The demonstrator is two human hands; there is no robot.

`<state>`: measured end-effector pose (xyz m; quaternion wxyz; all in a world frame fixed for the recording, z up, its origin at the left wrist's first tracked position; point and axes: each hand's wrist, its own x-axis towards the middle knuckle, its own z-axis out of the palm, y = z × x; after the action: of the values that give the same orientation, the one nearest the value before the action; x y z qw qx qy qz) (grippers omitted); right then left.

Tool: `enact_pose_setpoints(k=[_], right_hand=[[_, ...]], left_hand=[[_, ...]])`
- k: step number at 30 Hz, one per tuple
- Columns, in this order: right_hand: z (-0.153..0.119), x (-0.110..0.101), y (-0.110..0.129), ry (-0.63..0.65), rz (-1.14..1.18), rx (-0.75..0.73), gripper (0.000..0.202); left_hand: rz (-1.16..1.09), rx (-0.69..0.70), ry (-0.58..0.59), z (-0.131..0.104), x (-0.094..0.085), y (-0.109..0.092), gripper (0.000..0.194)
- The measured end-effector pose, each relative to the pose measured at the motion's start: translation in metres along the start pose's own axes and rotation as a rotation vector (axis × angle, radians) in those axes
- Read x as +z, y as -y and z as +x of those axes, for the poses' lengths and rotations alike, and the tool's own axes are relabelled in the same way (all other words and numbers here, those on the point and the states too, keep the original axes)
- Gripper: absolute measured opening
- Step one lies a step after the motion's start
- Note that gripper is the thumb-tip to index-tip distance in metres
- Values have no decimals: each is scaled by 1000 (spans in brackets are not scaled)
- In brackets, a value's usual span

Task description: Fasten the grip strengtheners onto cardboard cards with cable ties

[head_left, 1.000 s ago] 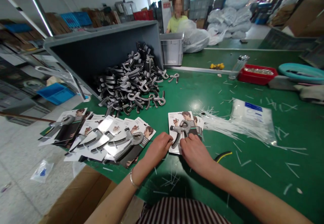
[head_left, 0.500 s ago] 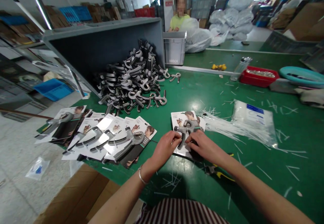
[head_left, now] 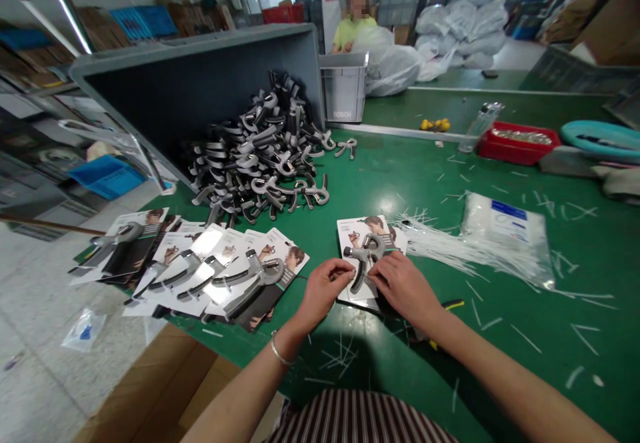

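Note:
A grey and black hand grip strengthener (head_left: 359,276) lies on a printed backing card (head_left: 346,228) in front of me. My left hand (head_left: 323,291) is at the card's left edge, thumb and fingertips pinched together beside the strengthener's handle. From the other side my right hand (head_left: 404,287) reaches over the card, its fingers also pinched close to the strengthener. Whatever is between the fingertips of either hand is too small to make out. Yellow-handled pliers (head_left: 454,305) lie partly hidden under my right forearm.
White cable ties (head_left: 440,248) and their plastic bag (head_left: 505,236) lie to the right. Several carded strengtheners (head_left: 260,276) overlap at left. A tipped grey bin (head_left: 200,46) spills a heap of strengtheners (head_left: 265,156). A red tray (head_left: 517,144) stands far right; a person (head_left: 353,29) is across the table.
My hands have drawn slightly apart around the strengthener, the right one shifting a little up and right. The camera view has tilted slightly. The strengthener stays on its card.

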<state>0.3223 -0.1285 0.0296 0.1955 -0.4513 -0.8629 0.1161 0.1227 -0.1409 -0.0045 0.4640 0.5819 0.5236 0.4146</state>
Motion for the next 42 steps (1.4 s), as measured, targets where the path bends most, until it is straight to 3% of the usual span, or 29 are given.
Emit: enact_pose_setpoints(k=[5, 14, 22, 26, 30, 35, 39, 42], right_hand=[[3, -1, 8, 58, -220, -66, 18], [8, 0, 8, 42, -227, -91, 19], [10, 3, 7, 5, 52, -41, 11], [11, 7, 5, -20, 169, 6, 4], [11, 8, 7, -12, 181, -26, 9], [6, 8, 4, -17, 158, -65, 13], [4, 10, 1, -71, 310, -16, 9], [3, 13, 3, -133, 412, 25, 10]], left_hand=[[60, 9, 15, -1, 2, -4, 15], [122, 66, 37, 0, 2, -8, 10], [198, 136, 121, 1, -9, -10, 13], [429, 198, 88, 3, -16, -23, 13], [610, 297, 186, 5, -18, -39, 14], [508, 305, 178, 4, -16, -45, 15], [427, 287, 152, 1, -12, -42, 13], [493, 301, 117, -4, -7, -32, 13]])
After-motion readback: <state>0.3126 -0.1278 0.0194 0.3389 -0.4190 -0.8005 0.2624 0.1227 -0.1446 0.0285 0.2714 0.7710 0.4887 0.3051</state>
